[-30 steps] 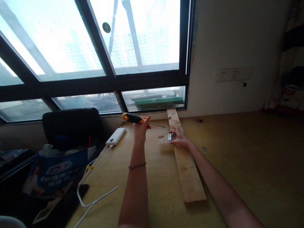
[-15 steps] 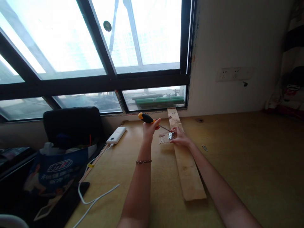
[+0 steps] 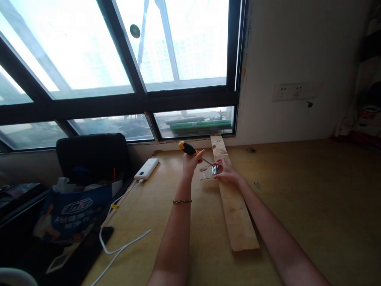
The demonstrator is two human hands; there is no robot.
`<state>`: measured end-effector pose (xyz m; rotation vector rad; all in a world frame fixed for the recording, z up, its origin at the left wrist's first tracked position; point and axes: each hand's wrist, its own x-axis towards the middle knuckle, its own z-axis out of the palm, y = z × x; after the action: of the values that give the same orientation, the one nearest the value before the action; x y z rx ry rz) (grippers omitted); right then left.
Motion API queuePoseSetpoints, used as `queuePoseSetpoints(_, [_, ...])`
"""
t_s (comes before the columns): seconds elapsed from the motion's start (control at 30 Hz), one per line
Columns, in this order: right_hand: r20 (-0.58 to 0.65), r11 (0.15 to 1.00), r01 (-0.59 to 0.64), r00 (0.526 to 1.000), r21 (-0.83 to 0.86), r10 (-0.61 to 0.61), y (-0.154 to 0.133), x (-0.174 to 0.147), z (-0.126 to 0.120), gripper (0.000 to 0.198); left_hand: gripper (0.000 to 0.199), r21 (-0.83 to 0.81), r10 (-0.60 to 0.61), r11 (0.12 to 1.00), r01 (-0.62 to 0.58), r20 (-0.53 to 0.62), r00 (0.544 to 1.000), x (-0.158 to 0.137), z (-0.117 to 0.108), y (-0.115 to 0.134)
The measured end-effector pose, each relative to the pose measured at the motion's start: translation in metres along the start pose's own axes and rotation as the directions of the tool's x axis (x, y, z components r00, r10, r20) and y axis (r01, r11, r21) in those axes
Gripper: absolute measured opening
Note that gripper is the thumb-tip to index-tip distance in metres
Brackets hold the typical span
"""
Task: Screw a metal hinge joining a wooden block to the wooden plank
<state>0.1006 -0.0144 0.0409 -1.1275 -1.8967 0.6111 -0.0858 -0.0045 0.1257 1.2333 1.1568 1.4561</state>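
My left hand [image 3: 192,161] is wrapped round a screwdriver [image 3: 188,148] with a yellow and black handle. Its shaft slants down to the right, and its tip meets a small silver metal hinge [image 3: 215,170]. With thumb and fingers, my right hand [image 3: 228,172] grips that hinge from the right side, over a long wooden board [image 3: 236,212]. A short, thin piece of wood [image 3: 206,172] sticks out to the left of the board beside the hinge. Whether a screw stands under the tip is too small to tell.
Several small screws [image 3: 257,185] lie right of the board. A white power bank [image 3: 146,169] with a white cable [image 3: 119,251] is at the table's left side. Beyond that edge stand a black chair [image 3: 92,157] and a blue bag [image 3: 76,210]. A window [image 3: 184,43] rises behind.
My left hand and the screwdriver handle have shifted slightly to the right, while the tip stays at the hinge. My right hand keeps its hold.
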Motion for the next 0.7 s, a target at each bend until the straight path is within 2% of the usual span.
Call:
queuePoseSetpoints(0.43, [-0.013, 1.0, 0.012, 1.0, 0.023, -0.012, 0.001, 0.001, 0.001, 0.064, 0.041, 0.014, 0.029, 0.999, -0.029, -0.002, 1.0, -0.007, -0.001, 0.013])
queuePoseSetpoints(0.7, [-0.002, 0.999, 0.007, 1.0, 0.054, -0.006, 0.003, 0.001, 0.0, 0.065, 0.041, 0.097, 0.096, 0.991, -0.097, 0.008, 0.995, -0.001, 0.002, 0.0])
